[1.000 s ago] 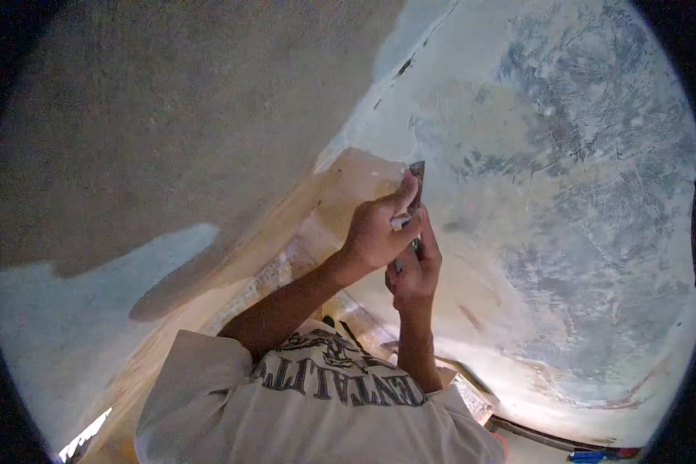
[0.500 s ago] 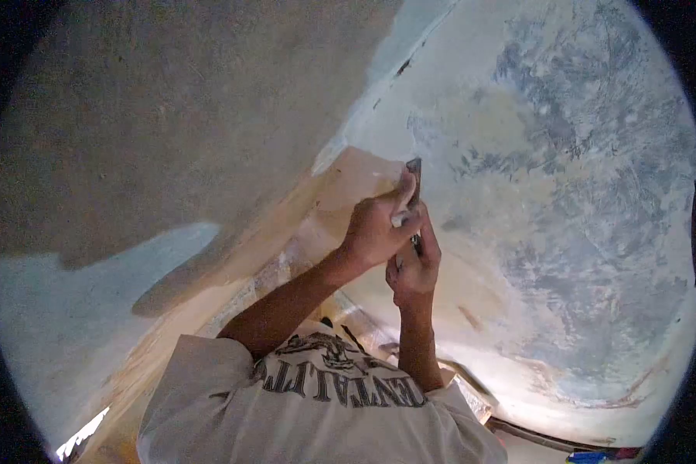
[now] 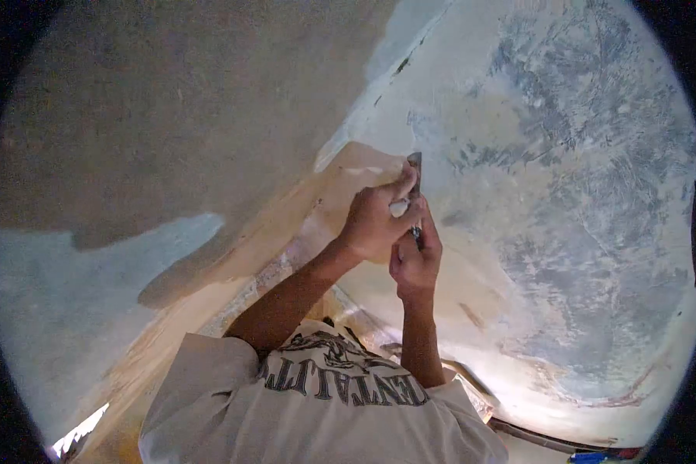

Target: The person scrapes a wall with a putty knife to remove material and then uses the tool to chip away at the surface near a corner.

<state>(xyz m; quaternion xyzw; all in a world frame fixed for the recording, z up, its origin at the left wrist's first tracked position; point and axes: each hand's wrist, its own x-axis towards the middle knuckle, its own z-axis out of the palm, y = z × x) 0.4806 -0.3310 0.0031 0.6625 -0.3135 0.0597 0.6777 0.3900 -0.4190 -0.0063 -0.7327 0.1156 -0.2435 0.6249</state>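
A narrow putty knife (image 3: 417,172) points upward in front of my chest, its metal blade tip dark against the pale wall. My right hand (image 3: 416,263) is closed round its dark handle from below. My left hand (image 3: 375,220) comes in from the left, its thumb and fingers closed against the blade side of the knife. A small white patch (image 3: 398,207), which looks like filler, shows between the left thumb and fingers. The fingers partly hide the middle of the knife.
A pale wall (image 3: 518,216) with grey-blue filler smears curves along the right. A brownish shadowed surface (image 3: 185,116) spans the upper left, and a seam with dark gaps (image 3: 402,66) runs between them. A blue object (image 3: 589,458) lies at the lower right edge.
Both hands stay together at the putty knife with only slight shifts. The view has moved a little, and the shadow edge at left sits slightly higher.
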